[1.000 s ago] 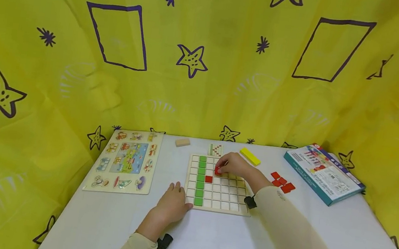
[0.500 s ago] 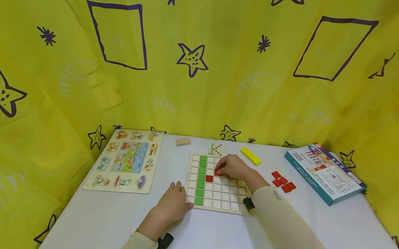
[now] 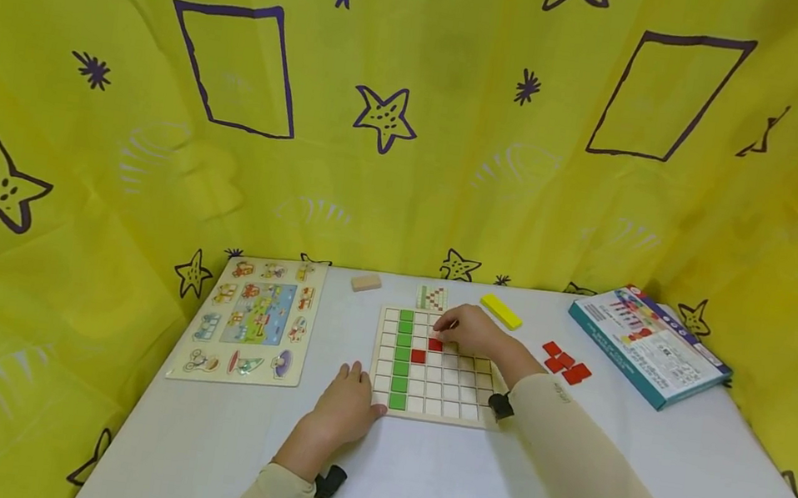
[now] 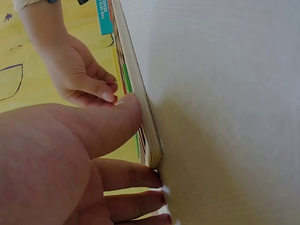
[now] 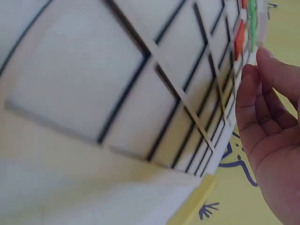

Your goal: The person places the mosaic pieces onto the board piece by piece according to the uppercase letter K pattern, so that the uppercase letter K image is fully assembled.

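A wooden grid board (image 3: pixel 433 419) of white squares lies on the table, with a column of green tiles (image 3: pixel 402 365) near its left side. Two red tiles sit in cells: one red tile (image 3: pixel 418 357) beside the green column, another red tile (image 3: pixel 435 345) diagonally up and right of it. Just over that second tile is my right hand (image 3: pixel 467 330), thumb and fingertips close together; the right wrist view shows no tile between them. My left hand (image 3: pixel 345 406) rests at the board's near left corner, thumb (image 4: pixel 129 110) on its edge and fingers (image 4: pixel 133 174) extended beside it.
Several loose red tiles (image 3: pixel 564 362) lie right of the board. Behind it are a small pattern card (image 3: pixel 432 299), a yellow block (image 3: pixel 501 312) and a wooden block (image 3: pixel 366 283). A picture puzzle (image 3: pixel 245 325) lies left, a box (image 3: pixel 647 345) at right.
My right fingertips have come up slightly off the red tile, which now lies in its cell in plain sight. The left hand has stayed at the board's corner.
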Tool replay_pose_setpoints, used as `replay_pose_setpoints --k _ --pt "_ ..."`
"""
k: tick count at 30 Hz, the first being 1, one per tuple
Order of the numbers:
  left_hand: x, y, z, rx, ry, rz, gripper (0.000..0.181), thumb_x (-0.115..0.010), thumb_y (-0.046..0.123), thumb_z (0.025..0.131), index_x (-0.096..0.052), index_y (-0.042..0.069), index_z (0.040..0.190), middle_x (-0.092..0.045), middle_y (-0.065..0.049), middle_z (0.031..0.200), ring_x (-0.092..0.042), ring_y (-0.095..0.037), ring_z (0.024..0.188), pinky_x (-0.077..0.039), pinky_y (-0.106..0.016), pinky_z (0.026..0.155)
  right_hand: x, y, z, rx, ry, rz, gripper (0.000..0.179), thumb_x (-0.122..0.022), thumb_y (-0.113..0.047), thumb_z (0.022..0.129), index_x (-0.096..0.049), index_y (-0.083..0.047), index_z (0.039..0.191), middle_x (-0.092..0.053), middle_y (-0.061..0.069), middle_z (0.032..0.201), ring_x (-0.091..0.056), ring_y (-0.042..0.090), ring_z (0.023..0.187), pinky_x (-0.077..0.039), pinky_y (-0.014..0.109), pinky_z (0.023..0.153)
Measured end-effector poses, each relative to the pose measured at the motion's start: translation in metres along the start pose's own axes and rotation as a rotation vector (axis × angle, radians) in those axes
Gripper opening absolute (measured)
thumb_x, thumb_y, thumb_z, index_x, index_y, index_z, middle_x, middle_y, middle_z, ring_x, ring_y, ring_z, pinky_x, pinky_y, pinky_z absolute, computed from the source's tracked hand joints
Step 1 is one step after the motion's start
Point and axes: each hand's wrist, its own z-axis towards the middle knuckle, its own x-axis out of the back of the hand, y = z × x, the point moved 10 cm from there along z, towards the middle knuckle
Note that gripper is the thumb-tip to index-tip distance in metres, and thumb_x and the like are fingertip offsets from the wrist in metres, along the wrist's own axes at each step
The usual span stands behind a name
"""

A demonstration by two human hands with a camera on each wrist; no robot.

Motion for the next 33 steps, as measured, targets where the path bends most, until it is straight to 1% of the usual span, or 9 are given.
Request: replay_pose_setpoints --k 2,6,9,13,17,21,25,27,33 --pt "0.0 0.001 0.0 -0.006 0.001 0.011 0.07 -0.067 0.035 0.097 -0.046 -0.017 0.139 -0.039 -0.034 0.15 -0.034 -0.049 0.141 -0.036 -0.053 0.113 0.006 0.001 -0.004 -0.008 0.017 -0.015 0.011 -0.07 -0.012 0.096 -0.076 -0.008 0.104 -0.071 0.003 0.107 -0.059 0.02 0.091 -0.051 0.033 0.082" --pt "0.0 0.003 0.0 -0.012 0.001 0.018 0.07 -0.067 0.035 0.098 -0.046 -0.018 0.139 -0.039 -0.035 0.149 -0.034 -0.049 0.141 -0.036 -0.052 0.113 0.016 0.008 -0.014 -0.016 0.027 -0.04 0.012 -0.069 -0.01 0.096 -0.076 -0.007 0.105 -0.071 0.005 0.108 -0.06 0.02 0.091 -0.052 0.034 0.081" --pt "0.0 0.004 0.0 -0.017 -0.001 0.02 0.07 -0.067 0.035 0.097 -0.046 -0.019 0.138 -0.04 -0.035 0.148 -0.035 -0.05 0.14 -0.036 -0.053 0.113 0.026 0.02 -0.024 -0.024 0.047 -0.059 0.012 -0.07 -0.01 0.096 -0.076 -0.007 0.106 -0.072 0.004 0.105 -0.06 0.019 0.089 -0.052 0.033 0.077" --pt "-0.001 0.003 -0.001 -0.012 -0.007 0.024 0.071 -0.066 0.036 0.098 -0.046 -0.018 0.139 -0.039 -0.035 0.149 -0.034 -0.05 0.141 -0.036 -0.052 0.113 0.043 0.037 -0.043 -0.033 0.078 -0.074 0.013 -0.07 -0.01 0.095 -0.075 -0.005 0.106 -0.071 0.004 0.1 -0.06 0.021 0.087 -0.053 0.034 0.075" --pt "-0.001 0.003 0.0 -0.007 -0.009 0.023 0.071 -0.066 0.036 0.098 -0.046 -0.017 0.139 -0.038 -0.035 0.15 -0.033 -0.049 0.141 -0.036 -0.052 0.113 0.061 0.055 -0.065 -0.067 0.101 -0.063 0.016 -0.069 -0.01 0.095 -0.074 -0.003 0.109 -0.07 0.006 0.101 -0.059 0.023 0.088 -0.052 0.035 0.077" --pt "0.001 0.004 0.001 -0.012 -0.011 0.022 0.07 -0.067 0.035 0.097 -0.046 -0.018 0.139 -0.039 -0.035 0.149 -0.034 -0.049 0.141 -0.036 -0.052 0.113 0.075 0.079 -0.085 -0.121 0.102 -0.045 0.02 -0.068 -0.011 0.097 -0.072 -0.002 0.114 -0.068 0.008 0.105 -0.058 0.025 0.086 -0.053 0.035 0.073" --pt "0.001 0.005 0.0 -0.01 -0.019 0.028 0.071 -0.066 0.035 0.098 -0.045 -0.018 0.14 -0.038 -0.035 0.15 -0.033 -0.049 0.141 -0.035 -0.051 0.114 0.084 0.099 -0.101 -0.154 0.098 -0.035 0.021 -0.067 -0.012 0.097 -0.072 -0.002 0.115 -0.069 0.009 0.106 -0.059 0.025 0.086 -0.054 0.033 0.071" --pt "0.001 0.005 0.0 -0.009 -0.019 0.031 0.071 -0.066 0.036 0.098 -0.045 -0.018 0.14 -0.038 -0.035 0.15 -0.033 -0.049 0.141 -0.035 -0.051 0.114 0.087 0.105 -0.108 -0.146 0.107 -0.045 0.02 -0.068 -0.01 0.097 -0.072 -0.001 0.114 -0.069 0.01 0.105 -0.058 0.024 0.086 -0.053 0.032 0.072" --pt "0.0 0.004 0.001 -0.008 -0.022 0.028 0.071 -0.066 0.036 0.098 -0.045 -0.018 0.14 -0.037 -0.035 0.15 -0.032 -0.05 0.142 -0.034 -0.051 0.115 0.093 0.123 -0.127 -0.154 0.119 -0.049 0.02 -0.07 -0.011 0.095 -0.073 -0.001 0.112 -0.07 0.009 0.101 -0.057 0.023 0.085 -0.052 0.031 0.069"
